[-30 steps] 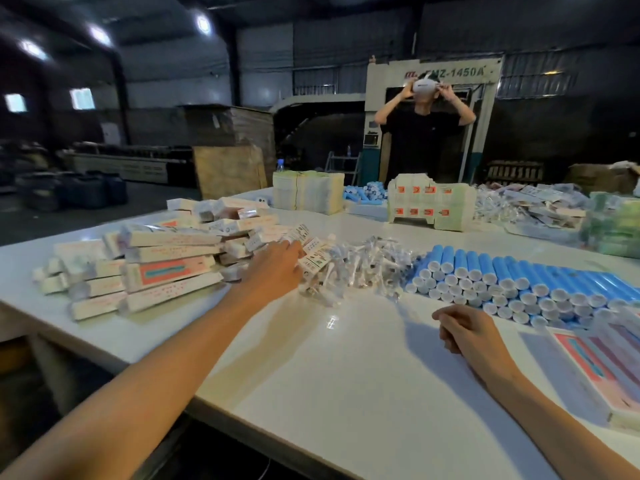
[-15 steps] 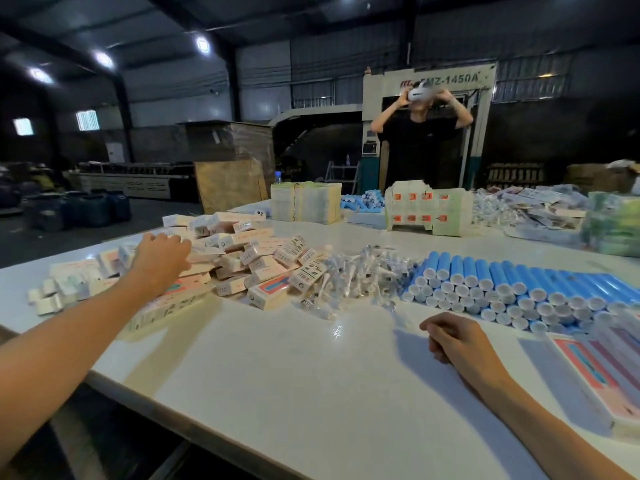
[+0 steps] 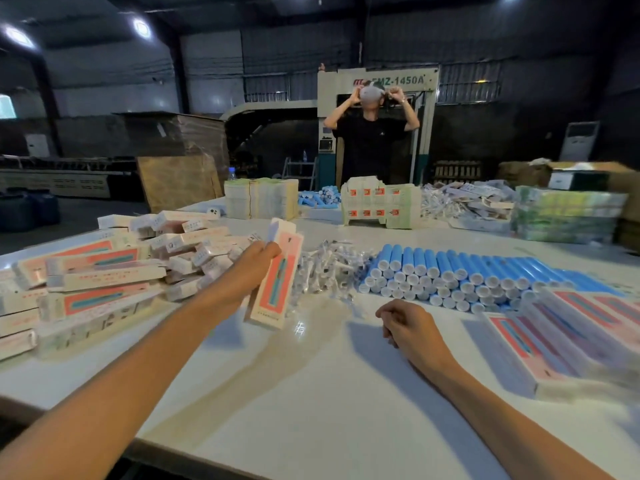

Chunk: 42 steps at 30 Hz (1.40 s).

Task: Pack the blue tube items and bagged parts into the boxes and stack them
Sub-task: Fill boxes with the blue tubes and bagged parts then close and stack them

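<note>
On the near side of the white tabletop (image 3: pixel 311 403) the right hand (image 3: pixel 410 329) is resting idle, its fingers loosely curled and grasping nothing, just where it was lying a second ago. A little farther in, the left hand (image 3: pixel 247 270) is gripping one pink and white box (image 3: pixel 277 282) by its long edge and holding it upright and slightly tilted, clear of the surface. Half a second ago that hand was reaching empty over the loose box pile (image 3: pixel 97 278) on the left; now it is bringing a single carton toward the middle, so a fresh packing round is likely beginning and the box is probably waiting to be opened. Just beyond the lifted box the bagged parts (image 3: pixel 329 268) are lying in a clear heap, and right of them the blue tubes (image 3: pixel 450 271) are lying stacked in rows, caps facing near, both apparently untouched. At the right edge filled-looking boxes (image 3: pixel 554 337) are lying side by side, blurred. At the far side a person in a black shirt (image 3: pixel 370 147) is standing with both arms raised to the head.
</note>
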{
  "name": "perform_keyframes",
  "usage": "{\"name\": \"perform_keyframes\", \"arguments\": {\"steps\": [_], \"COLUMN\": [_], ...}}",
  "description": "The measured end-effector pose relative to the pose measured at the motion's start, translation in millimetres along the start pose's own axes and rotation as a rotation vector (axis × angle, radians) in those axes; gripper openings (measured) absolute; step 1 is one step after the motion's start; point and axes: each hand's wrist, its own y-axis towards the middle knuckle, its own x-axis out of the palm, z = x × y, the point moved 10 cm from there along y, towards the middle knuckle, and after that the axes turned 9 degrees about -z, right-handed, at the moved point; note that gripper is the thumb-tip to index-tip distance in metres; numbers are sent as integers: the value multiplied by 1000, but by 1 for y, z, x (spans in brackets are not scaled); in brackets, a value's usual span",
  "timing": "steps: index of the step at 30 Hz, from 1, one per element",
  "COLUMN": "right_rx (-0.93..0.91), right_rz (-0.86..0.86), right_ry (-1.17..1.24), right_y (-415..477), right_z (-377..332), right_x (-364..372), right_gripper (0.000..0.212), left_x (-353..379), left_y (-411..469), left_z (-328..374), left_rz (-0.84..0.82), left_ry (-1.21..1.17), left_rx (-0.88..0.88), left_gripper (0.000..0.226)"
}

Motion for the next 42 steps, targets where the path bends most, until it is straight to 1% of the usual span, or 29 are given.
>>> {"name": "perform_keyframes", "arguments": {"steps": [2,5,6,9,11,13,16,18,19,20,23,27,29,33,35,36,39,41,42], "right_rx": [35,75,88,126,143,168,235,279,295,310,307,276,283,374,398,392,283,155,113], "right_rz": [78,179,201,235,206,155,91,27,4,-11,-14,-8,-6,22,13,17,71,114,100], "right_ry": [-85,-279,-343,-515,-649,-827,-1080,-1205,-1257,-1297,-1361,-1402,-1402,-1409,-1443,-1463,-1486,-1491,-1488], "right_y": [2,18,27,64,96,128,165,177,180,182,180,178,178,175,174,174,175,176,176], "right_z": [-4,-19,-24,-34,-40,-43,-39,-30,-26,-24,-25,-35,-37,-41,-38,-37,-43,-51,-51], "right_x": [-10,-34,-42,-60,-57,-46,-29,-18,-13,-9,-1,8,12,16,22,25,29,31,33], "right_gripper": [17,18,19,21,25,35,48,45,40,36,34,35,42,68,71,69,63,59,56], "left_x": [37,84,97,119,115,110,109,111,112,112,111,109,109,109,111,112,114,113,113], "left_y": [5,3,2,3,7,10,11,9,9,10,10,8,5,2,1,0,0,0,0], "left_z": [5,4,-1,-20,-25,-24,-22,-22,-22,-22,-21,-17,-14,-14,-16,-15,-17,-14,-13], "left_rz": [4,-14,-26,-29,-12,-18,-44,-55,-55,-55,-55,-34,-33,-46,-63,-73,-101,-115,-119], "left_ry": [-106,-214,-254,-336,-369,-424,-424,-396,-385,-380,-376,-369,-371,-374,-395,-411,-492,-523,-524], "left_rx": [27,113,126,155,191,230,248,247,244,247,262,255,254,259,255,255,237,252,255], "left_gripper": [21,49,50,38,32,28,34,43,45,42,28,29,29,22,26,32,54,56,55]}}
